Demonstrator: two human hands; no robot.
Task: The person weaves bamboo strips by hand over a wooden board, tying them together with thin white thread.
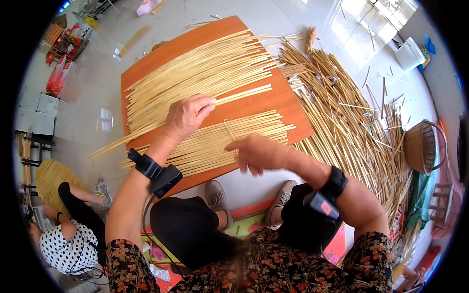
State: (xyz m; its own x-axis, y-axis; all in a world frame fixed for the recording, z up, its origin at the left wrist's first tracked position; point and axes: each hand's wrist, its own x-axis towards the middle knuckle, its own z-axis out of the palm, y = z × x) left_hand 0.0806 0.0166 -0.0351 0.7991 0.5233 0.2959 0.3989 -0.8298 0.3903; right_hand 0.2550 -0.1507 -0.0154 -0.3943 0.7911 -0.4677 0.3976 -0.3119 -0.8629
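Note:
Several long straw-coloured stalks (pixel 243 94) are in my left hand (pixel 189 115), its fingers closed round them over the orange board. They slant from the board's lower left past its edge up to the right. My right hand (pixel 261 152) hangs over the nearer row of stalks (pixel 202 149), fingers bent and slightly blurred. A thin white cord (pixel 228 128) loops up from that row and runs to its fingertips, which look closed on it. Beyond my left hand, a wider row of stalks (pixel 190 71) lies side by side on the board (pixel 229 25).
A large heap of loose stalks (pixel 349 115) covers the floor right of the board. Farther right stand a wicker basket (pixel 419 149) and a white bucket (pixel 409 54). At the lower left, another person (pixel 68 241) sits by a woven straw-coloured piece (pixel 56 183).

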